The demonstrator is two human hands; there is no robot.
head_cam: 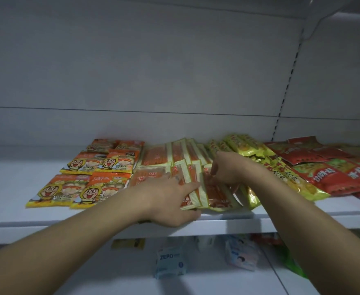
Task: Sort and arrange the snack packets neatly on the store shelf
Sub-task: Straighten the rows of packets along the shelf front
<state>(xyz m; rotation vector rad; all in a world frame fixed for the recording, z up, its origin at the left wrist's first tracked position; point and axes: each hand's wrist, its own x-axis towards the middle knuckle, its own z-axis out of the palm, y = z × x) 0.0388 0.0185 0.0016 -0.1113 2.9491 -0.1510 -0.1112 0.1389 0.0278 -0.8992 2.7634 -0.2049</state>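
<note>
White shelf (pixel 9 177), head view: I count six cartoon packets (pixel 85 179) at left and two rows of stick packets (pixel 160 155) mid-shelf; overlap hides their number. Left hand (pixel 170 196) lies flat, fingers straight, on the front row. Right hand (pixel 228 169) pinches one stick packet (pixel 216 193).

Only "ZERO" is legible, on a pale blue packet (pixel 170 261); print on the snack packets (pixel 85 188) is blurred.
</note>
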